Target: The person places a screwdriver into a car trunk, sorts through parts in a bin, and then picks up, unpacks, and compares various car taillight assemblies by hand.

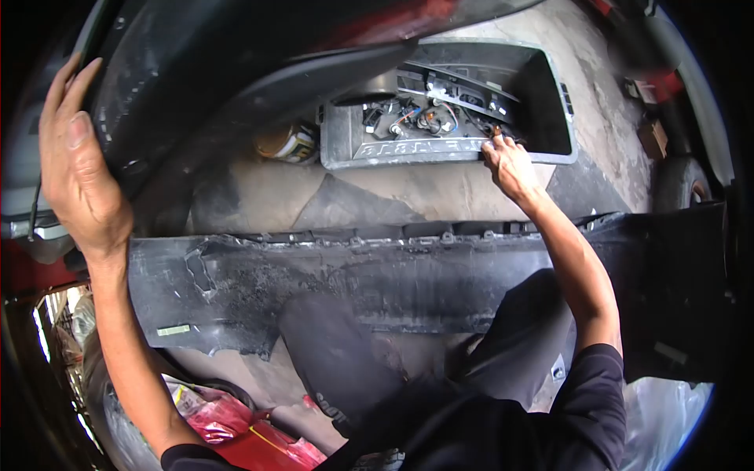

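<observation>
My left hand (82,161) is raised at the left, fingers stretched out, beside the edge of a dark car body panel (157,86); whether it presses on the panel I cannot tell. My right hand (512,166) reaches over the near rim of a black plastic bin (345,149). Its fingers are bent together, and what they hold, if anything, is hidden. A small orange piece (496,131) shows at the fingertips. Inside the bin lie tangled wires with connectors (428,119) and long black trim strips (471,88).
A long scuffed black bumper-like panel (377,282) lies across the floor by my knees. A tin can (287,143) stands left of the bin. Red plastic-wrapped items (228,424) lie at lower left, clear plastic sheeting (667,420) at lower right. A wheel (691,188) is at right.
</observation>
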Demonstrator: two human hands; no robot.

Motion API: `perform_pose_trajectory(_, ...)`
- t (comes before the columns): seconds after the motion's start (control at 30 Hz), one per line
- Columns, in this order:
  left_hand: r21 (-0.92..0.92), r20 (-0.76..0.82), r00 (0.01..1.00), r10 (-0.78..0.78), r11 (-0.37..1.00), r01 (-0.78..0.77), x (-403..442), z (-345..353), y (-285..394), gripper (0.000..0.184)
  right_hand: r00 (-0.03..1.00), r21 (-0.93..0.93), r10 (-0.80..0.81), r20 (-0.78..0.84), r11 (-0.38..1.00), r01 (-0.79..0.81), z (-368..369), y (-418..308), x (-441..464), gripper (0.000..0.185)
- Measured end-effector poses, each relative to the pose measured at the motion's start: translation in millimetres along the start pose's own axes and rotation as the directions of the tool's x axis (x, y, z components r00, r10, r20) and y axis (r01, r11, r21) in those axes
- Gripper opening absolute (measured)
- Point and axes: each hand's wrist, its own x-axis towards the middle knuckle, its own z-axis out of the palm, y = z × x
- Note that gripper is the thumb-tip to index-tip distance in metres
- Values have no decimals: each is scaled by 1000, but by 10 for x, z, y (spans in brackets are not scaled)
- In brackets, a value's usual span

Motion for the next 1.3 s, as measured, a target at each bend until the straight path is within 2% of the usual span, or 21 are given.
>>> perform_pose_trajectory(0.17,-2,27,999,43,999,-43,-10,-10,-102,51,1000,26,12,15,1000,-13,-50,154,-626,30)
perform_pose_trajectory(0.2,-21,42,999,8,1000,-7,-19,-12,-97,52,997,38,30,67,999,-33,-115,151,-682,30)
perform_pose_trajectory(0.3,-73,59,992,-108,991,112,-93,16,-67,53,999,39,-6,-33,999,7,-66,161,-791,31)
perform_pose_trajectory(0.33,-77,60,987,-146,986,151,-108,31,33,55,999,58,24,28,998,-25,-105,127,-785,34)
perform_pose_trajectory(0.43,-400,103,942,-319,854,333,-194,77,-51,54,1000,108,-9,15,994,7,-124,99,-767,39)
perform_pose_trajectory(0.47,-337,109,936,-335,873,352,-206,80,-60,52,998,210,-8,57,978,-4,-150,145,-763,41)
perform_pose_trajectory(0.57,-285,123,946,-298,903,322,-259,29,-161,52,1000,382,1,25,924,-11,-242,308,-757,40)
perform_pose_trajectory(0.6,-278,126,950,-287,909,311,-276,10,-189,52,979,548,115,171,814,-191,-450,318,-690,36)
perform_pose_trajectory(0.63,-278,131,951,-281,910,307,-295,-1,-208,51,976,608,169,137,763,-218,-385,458,-687,35)
perform_pose_trajectory(0.7,-270,134,955,-265,917,293,-315,-13,-254,51,943,696,286,171,642,-321,-157,922,-606,38)
perform_pose_trajectory(0.73,-264,136,958,-252,923,280,-322,-8,-268,51,937,638,299,183,689,-345,-304,1012,-502,38)
perform_pose_trajectory(0.77,-254,134,961,-243,929,271,-333,-6,-290,51,927,576,346,144,732,-363,-197,1189,-441,37)
perform_pose_trajectory(0.83,-229,134,967,-218,942,245,-363,-2,-343,51,932,431,332,143,827,-360,81,1537,-260,37)
perform_pose_trajectory(0.9,-188,129,973,-190,959,212,-411,12,-420,51,926,401,310,217,836,-374,263,1598,-149,40)
perform_pose_trajectory(0.93,-177,123,976,-177,964,197,-361,18,-352,51,890,371,329,315,821,-434,338,1536,-73,43)
perform_pose_trajectory(0.97,-320,136,965,-222,912,255,-265,42,-218,51,886,317,249,391,868,-383,389,1492,10,42)
perform_pose_trajectory(1.03,-234,136,973,-189,948,217,-248,5,-213,52,913,51,69,402,994,-98,1074,1759,161,33)
perform_pose_trajectory(1.1,-195,131,973,-191,957,214,-251,-14,-207,53,922,7,-78,380,997,81,1277,1776,148,22)
perform_pose_trajectory(1.17,-209,112,968,-226,947,245,-265,13,-193,54,901,-29,146,407,989,-148,1243,1662,99,18)
perform_pose_trajectory(1.2,-243,129,962,-239,933,265,-278,7,-203,53,951,-25,70,302,998,-66,1299,1701,102,14)
perform_pose_trajectory(1.3,-342,175,938,-298,875,342,-311,25,-224,53,935,-7,231,270,971,-238,1308,1756,138,12)
